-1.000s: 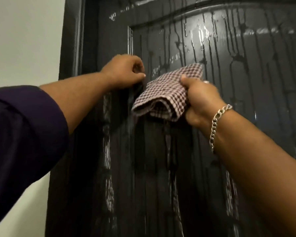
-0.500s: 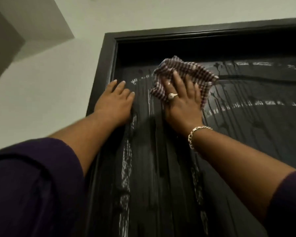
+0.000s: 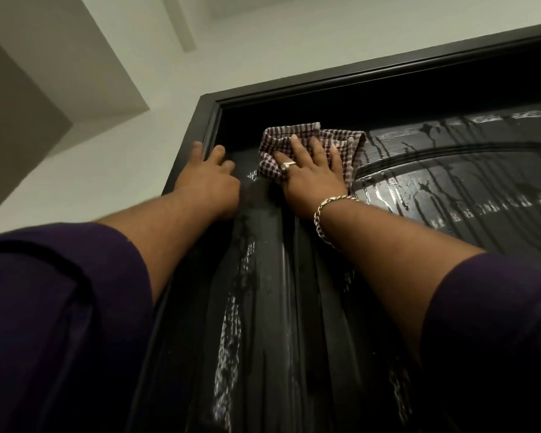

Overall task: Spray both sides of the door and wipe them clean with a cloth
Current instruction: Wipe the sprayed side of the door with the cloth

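Door [image 3: 294,307] wet, no readable writing anywhere

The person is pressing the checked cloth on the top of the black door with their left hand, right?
Not quite. The head view shows the right hand pressing the checked cloth flat near the top of the black door. The left hand rests on the door's edge.

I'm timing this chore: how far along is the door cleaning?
This face of the door is already sprayed: wet streaks and drips run down the panel. In hand: the right hand presses the checked cloth flat near the top left corner, while the left hand rests on the door at the frame. Left: the drips to the right remain unwiped; the other side is not visible.
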